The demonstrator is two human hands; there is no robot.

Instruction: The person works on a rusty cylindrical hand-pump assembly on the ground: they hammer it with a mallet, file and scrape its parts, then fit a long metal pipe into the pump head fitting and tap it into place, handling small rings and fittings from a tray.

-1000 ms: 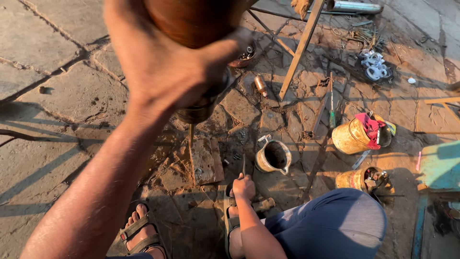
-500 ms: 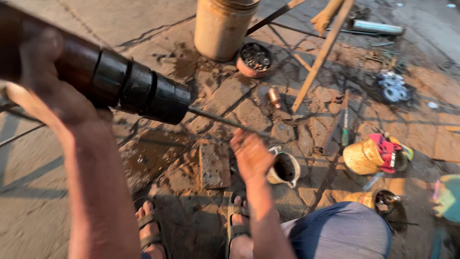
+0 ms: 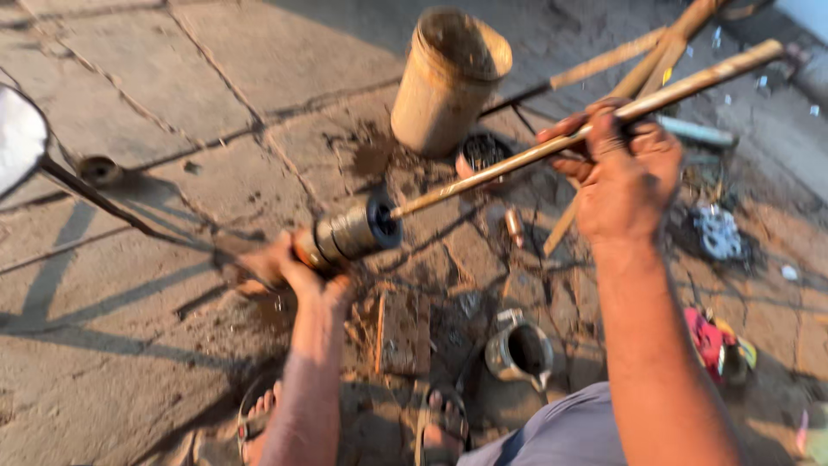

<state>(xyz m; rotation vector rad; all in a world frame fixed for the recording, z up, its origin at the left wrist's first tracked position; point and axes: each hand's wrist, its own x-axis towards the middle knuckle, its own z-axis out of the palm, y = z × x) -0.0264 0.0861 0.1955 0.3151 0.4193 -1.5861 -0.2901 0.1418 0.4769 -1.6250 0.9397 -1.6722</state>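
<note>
- At 9 o'clock, at the picture's left edge, a pale rounded object point(image 3: 19, 138) sits on a thin dark rod; it is too blurred to identify.
- The left hand point(image 3: 293, 267), just left of centre, is closed around the near end of a ribbed metal cylinder point(image 3: 349, 235), with the fingers wrapped under it and the forearm rising from 6 o'clock.
- The cylinder is tilted, and its dark far end points toward 2 o'clock.
- A long wooden stick point(image 3: 586, 112) enters that dark end and runs up toward 2 o'clock.
- Below centre, a rusty flat block point(image 3: 404, 332) lies on the stained stone floor point(image 3: 172, 103). The person's sandalled feet point(image 3: 440, 423) are at 6 o'clock.
- At 12 o'clock a tall tan bucket point(image 3: 448, 82) stands upright and open-topped; what it holds cannot be seen.
- Just beside its base, at 1 o'clock, a small round tin point(image 3: 479, 154) holds dark bits.
- At 5 o'clock a small metal jug point(image 3: 520, 349) stands on the floor with its mouth dark inside.
- The right hand point(image 3: 623, 168), at 2 o'clock, is clenched around the stick partway along, with the forearm coming up from 5 o'clock.
- At 3 o'clock a white toothed part point(image 3: 716, 231) lies on the floor.
- Toward 4 o'clock there is a red and yellow object point(image 3: 720, 345), too blurred to identify.
</note>
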